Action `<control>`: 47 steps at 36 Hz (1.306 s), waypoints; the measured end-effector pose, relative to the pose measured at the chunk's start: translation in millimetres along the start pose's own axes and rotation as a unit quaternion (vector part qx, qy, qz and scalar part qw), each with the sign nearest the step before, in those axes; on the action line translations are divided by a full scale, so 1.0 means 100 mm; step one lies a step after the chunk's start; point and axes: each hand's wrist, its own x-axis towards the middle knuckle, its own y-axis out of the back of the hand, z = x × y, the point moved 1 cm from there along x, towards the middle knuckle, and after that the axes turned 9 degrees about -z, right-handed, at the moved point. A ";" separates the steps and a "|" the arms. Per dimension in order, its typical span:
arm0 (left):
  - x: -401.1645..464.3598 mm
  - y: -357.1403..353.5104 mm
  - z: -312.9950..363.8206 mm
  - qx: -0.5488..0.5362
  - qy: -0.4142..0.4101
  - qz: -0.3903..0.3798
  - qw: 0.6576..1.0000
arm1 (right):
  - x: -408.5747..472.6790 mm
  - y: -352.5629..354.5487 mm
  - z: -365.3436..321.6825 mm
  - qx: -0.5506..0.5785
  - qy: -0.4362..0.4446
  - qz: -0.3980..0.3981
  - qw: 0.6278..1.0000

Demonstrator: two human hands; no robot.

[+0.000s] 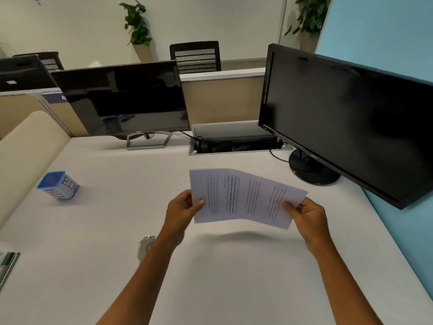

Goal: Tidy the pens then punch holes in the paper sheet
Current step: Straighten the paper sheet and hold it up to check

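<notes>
White printed paper sheet (pixel 243 198) hangs above our desk (pixel 117 231), our left hand (pixel 181 209) and right hand (pixel 307 215) pinching its ends.

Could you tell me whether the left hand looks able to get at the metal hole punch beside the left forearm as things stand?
Probably not yet: the left hand is pinching the paper sheet together with the right hand. The hole punch lies close, with bare desk around it, once that hand lets go.
</notes>
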 end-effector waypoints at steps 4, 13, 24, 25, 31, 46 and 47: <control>0.02 -0.16 0.01 0.005 -0.005 0.007 1.000 | 0.03 0.01 -0.06 -0.027 0.023 -0.013 0.999; -0.17 -0.31 -0.43 0.067 0.024 0.027 0.997 | -0.06 0.00 0.32 -0.029 -0.051 -0.001 0.998; -0.20 -0.32 -0.46 0.120 0.019 0.040 0.992 | -0.12 -0.01 0.36 -0.032 -0.052 0.020 0.998; -0.21 -0.32 -0.48 0.118 0.021 0.039 0.992 | -0.12 -0.02 0.37 -0.032 -0.056 0.015 0.998; -0.26 -0.32 -0.58 0.120 0.032 0.038 0.991 | -0.12 -0.02 0.46 -0.032 -0.093 0.004 0.995; -0.36 -0.17 -0.65 -0.010 0.144 0.082 0.986 | -0.12 0.13 0.49 0.117 -0.120 -0.063 0.984; -0.36 -0.17 -0.66 -0.025 0.151 0.090 0.984 | -0.13 0.11 0.50 0.152 -0.123 -0.069 0.978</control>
